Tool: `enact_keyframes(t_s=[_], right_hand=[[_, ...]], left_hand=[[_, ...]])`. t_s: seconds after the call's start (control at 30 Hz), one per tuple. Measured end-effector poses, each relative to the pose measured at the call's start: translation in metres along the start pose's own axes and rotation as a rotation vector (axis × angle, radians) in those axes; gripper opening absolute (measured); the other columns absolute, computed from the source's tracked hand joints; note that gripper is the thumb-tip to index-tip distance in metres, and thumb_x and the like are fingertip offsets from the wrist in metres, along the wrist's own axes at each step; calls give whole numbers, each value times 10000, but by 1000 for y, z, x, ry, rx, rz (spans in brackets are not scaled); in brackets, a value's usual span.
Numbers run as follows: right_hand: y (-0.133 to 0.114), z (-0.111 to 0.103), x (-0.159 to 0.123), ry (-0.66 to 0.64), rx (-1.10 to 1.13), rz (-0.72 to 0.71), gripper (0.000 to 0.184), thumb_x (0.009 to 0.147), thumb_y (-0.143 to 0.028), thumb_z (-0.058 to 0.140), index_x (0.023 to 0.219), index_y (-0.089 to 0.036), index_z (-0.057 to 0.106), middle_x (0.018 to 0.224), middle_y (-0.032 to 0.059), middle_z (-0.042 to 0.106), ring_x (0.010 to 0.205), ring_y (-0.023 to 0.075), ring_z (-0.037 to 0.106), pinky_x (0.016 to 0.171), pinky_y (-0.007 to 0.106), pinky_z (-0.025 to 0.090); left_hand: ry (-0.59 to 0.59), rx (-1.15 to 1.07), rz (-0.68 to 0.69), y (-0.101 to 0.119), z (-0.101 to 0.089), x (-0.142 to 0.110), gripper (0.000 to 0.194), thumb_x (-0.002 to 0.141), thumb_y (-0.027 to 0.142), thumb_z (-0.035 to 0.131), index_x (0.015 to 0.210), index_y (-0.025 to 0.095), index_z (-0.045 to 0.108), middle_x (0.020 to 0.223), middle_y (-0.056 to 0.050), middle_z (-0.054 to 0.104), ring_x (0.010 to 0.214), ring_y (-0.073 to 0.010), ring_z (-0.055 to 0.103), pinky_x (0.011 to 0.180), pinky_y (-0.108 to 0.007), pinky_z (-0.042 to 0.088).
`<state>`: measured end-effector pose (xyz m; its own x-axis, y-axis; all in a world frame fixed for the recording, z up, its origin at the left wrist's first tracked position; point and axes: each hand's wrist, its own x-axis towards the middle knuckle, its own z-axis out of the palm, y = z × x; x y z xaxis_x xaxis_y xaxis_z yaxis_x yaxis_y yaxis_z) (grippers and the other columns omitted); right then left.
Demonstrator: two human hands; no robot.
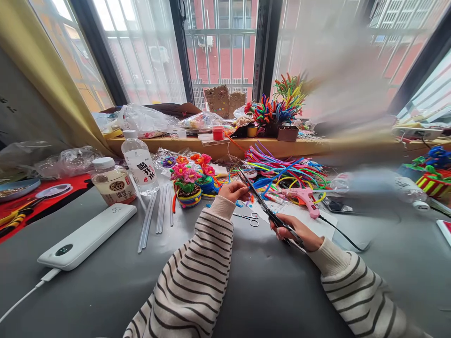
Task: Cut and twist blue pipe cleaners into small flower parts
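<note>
My right hand [299, 231] is wrapped round the handles of large dark scissors [260, 201], whose blades point up and to the left. Close to the blade tips is my left hand [232, 192], thumb and fingers pinched together; whatever lies between them is too small to make out. Behind the blades lies a blue pipe cleaner [278, 176] by a heap of pipe cleaners [260, 159] in many colours. Small silver scissors [252, 218] rest on the table between my hands. A pink glue gun [308, 199] lies just beyond my right hand.
Left of my arms stand pipe-cleaner flowers in a pot [188, 195], glue sticks [146, 225], two bottles [139, 164] and a white power bank [88, 234] with a cable. More pipe-cleaner plants [275, 112] sit on the windowsill. A blurred patch covers part of the right side.
</note>
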<state>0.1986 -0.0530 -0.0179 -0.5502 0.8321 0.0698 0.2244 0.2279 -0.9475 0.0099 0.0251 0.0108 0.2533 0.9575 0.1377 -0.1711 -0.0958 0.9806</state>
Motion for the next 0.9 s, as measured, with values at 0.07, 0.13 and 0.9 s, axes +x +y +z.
enact_keyframes(t_s=[0.07,0.13,0.9], right_hand=[[0,0,0,4,-3,14,431,601,-554,477,710,-140,426,593,-19,382,517,78,361,468,212,308],[0,0,0,3,-1,28,429,591,-554,488,684,-141,416,577,-26,370,505,74,357,461,209,302],[-2,0,1,3,20,12,423,585,-551,496,667,-148,402,581,-23,365,515,84,360,482,221,311]], left_hand=[[-7,0,-2,1,1,-2,343,369,400,664,526,132,520,424,23,555,377,-83,514,414,-199,435],[-7,-5,-4,2,1,-3,334,369,394,666,525,137,523,422,23,554,376,-81,511,419,-200,437],[-28,-41,-39,-3,2,-3,318,394,364,672,549,125,531,446,8,568,402,-97,532,469,-222,456]])
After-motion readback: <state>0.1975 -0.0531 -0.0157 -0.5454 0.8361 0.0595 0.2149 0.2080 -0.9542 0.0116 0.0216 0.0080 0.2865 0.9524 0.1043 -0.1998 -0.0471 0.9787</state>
